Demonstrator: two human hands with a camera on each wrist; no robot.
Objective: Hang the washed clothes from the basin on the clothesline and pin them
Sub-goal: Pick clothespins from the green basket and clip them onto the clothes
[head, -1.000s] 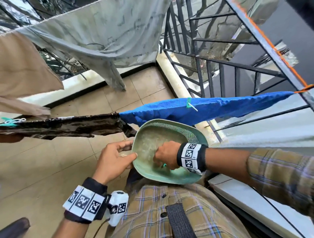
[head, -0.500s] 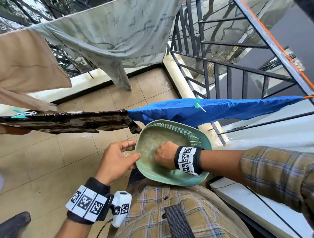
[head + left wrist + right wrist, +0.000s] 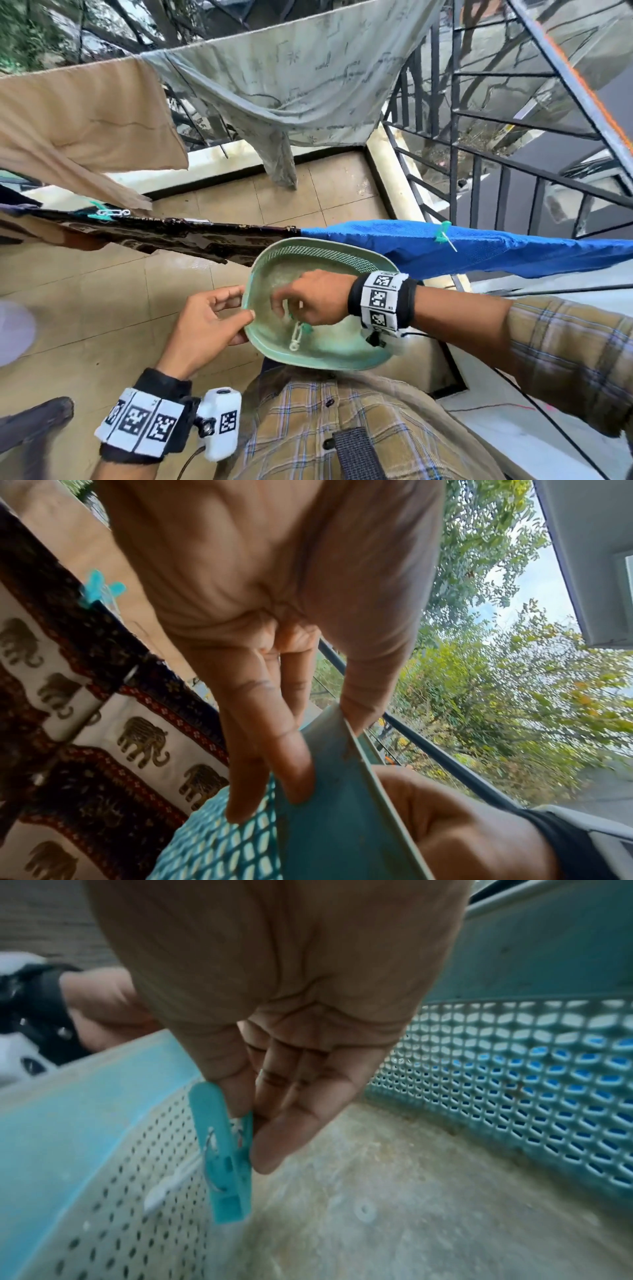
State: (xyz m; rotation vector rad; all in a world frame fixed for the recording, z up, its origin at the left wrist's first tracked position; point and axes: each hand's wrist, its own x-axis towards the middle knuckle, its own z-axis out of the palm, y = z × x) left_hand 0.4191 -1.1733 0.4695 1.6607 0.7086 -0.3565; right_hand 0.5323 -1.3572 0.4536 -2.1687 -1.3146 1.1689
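My left hand (image 3: 212, 322) grips the left rim of a green perforated basin (image 3: 329, 356), thumb inside and fingers (image 3: 260, 764) under the wall (image 3: 342, 818). My right hand (image 3: 308, 298) is inside the basin and pinches a teal clothespin (image 3: 222, 1153) between thumb and fingers. A white clothespin (image 3: 295, 337) shows just below that hand and lies against the basin wall (image 3: 171, 1183). No clothes show in the basin. On the near line hang a dark elephant-print cloth (image 3: 171, 236) and a blue cloth (image 3: 479, 246), which has a green peg (image 3: 443, 233) on it.
A farther line carries a beige cloth (image 3: 85, 120) and a grey cloth (image 3: 291, 85). A black metal railing (image 3: 479, 154) closes the balcony on the right, with a white ledge (image 3: 513, 428) beside me. Tiled floor (image 3: 85, 308) lies to the left.
My right hand has risen from the basin floor with the teal clothespin pinched in it. The left hand keeps its grip on the rim.
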